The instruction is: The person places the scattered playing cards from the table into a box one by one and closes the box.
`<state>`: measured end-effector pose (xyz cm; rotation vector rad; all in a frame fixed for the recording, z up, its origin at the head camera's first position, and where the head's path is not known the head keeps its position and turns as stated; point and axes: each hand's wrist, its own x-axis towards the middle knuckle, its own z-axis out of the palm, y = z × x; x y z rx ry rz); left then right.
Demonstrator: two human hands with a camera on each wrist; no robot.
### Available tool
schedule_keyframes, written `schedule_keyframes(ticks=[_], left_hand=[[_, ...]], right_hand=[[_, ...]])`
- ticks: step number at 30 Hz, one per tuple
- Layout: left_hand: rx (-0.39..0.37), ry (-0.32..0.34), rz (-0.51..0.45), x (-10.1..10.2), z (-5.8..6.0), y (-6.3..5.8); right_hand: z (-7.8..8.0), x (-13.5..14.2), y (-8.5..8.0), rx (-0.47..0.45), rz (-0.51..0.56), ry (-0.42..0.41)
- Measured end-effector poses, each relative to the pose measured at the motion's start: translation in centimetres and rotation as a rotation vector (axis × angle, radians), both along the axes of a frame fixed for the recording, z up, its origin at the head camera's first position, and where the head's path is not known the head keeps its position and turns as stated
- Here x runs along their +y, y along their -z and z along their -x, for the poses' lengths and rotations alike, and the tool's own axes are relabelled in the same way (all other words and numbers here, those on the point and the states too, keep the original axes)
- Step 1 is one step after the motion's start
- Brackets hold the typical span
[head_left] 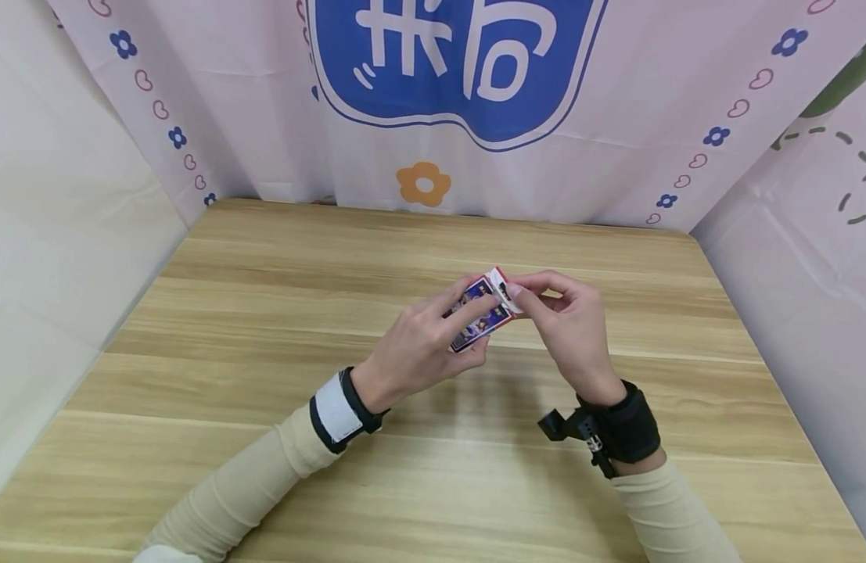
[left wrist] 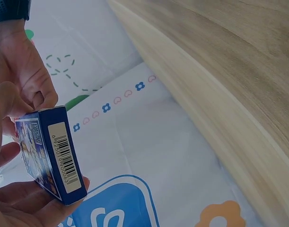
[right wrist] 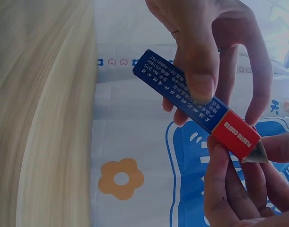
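Observation:
Above the table, a small blue and red playing-card box point(head_left: 483, 322), marked "PLASTIC COATED", is held tilted between both hands. The left hand point(head_left: 422, 340) grips it by its narrow sides, thumb along one edge and a finger lying across the printed face. At the box's red end, the right hand point(head_left: 572, 328) pinches the pale end flap point(head_left: 504, 291) between thumb and fingers. That flap point(right wrist: 257, 154) stands out from the end in the right wrist view. A white barcode point(left wrist: 64, 157) faces the left wrist camera on the opposite end. What lies inside the box is hidden.
A wood-grain table point(head_left: 264, 328) lies below the hands. Behind it hangs a white cloth point(head_left: 249, 141) with a blue emblem, and pale cloth sides flank it. A black strap with a camera mount point(head_left: 601, 430) sits on the right wrist.

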<state>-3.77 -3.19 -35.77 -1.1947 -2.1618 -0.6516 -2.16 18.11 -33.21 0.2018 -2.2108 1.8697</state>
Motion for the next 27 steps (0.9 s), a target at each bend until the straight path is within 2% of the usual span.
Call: schedule_keyframes(ticks=[8,16,21,24,27], left_hand=[[0.002,-0.009,0.018,0.1,0.1,0.0],[-0.013,-0.012,0.007,0.1,0.1,0.2],[-0.03,-0.045,-0.012,0.1,0.3,0.3],[-0.049,-0.087,-0.007,0.0,0.3,0.4],[-0.109,-0.113,-0.005,-0.2,0.4,0.5]], right_hand=[[0.1,0.0,0.2,0.035,-0.017,0.01],[0.0,-0.6,0.7,0.191,-0.112,0.033],[-0.2,-1.2,1.1,0.299,-0.274,0.028],[-0.4,-1.6,1.2,0.335,-0.397,-0.019],[-0.6,-1.9,1.2,0.35,-0.512,-0.082]])
